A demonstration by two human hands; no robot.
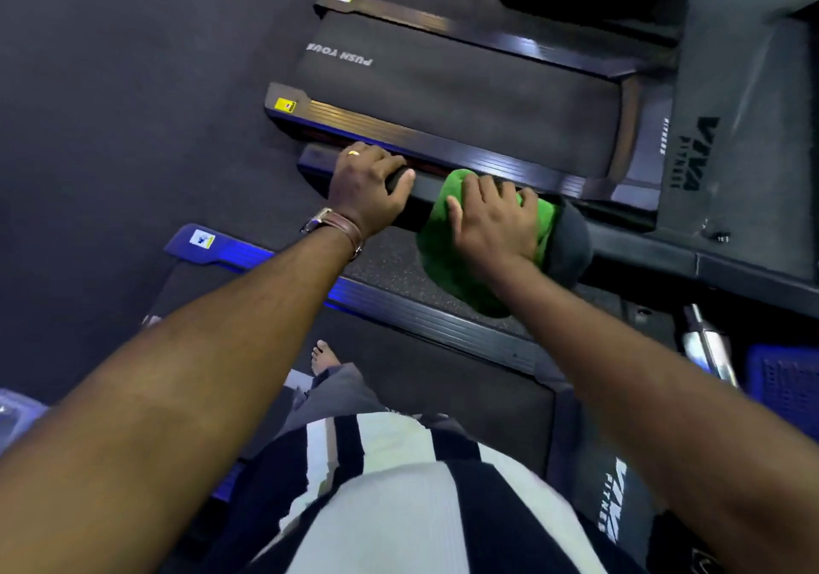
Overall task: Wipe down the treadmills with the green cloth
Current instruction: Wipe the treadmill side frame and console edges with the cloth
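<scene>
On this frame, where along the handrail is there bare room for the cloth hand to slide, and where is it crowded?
The handrail is crowded: the left hand grips its end, and the right hand presses the green cloth just beside it. Only a short bare stretch lies between them. Right of the cloth, the rail runs bare toward the console. The far treadmill belt is bare.

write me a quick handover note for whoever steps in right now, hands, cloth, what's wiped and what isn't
Left hand: gripping the end of the black handrail, bare, no cloth.
Right hand: pressing the green cloth onto the same handrail, cloth draped over it and hanging down.
Person stands on the near treadmill; a second treadmill sits beyond the rail.
Done: cannot tell from this view which surfaces are already wiped.
Left: finish this rail, then likely the other rails, consoles and side rails of both machines.
</scene>
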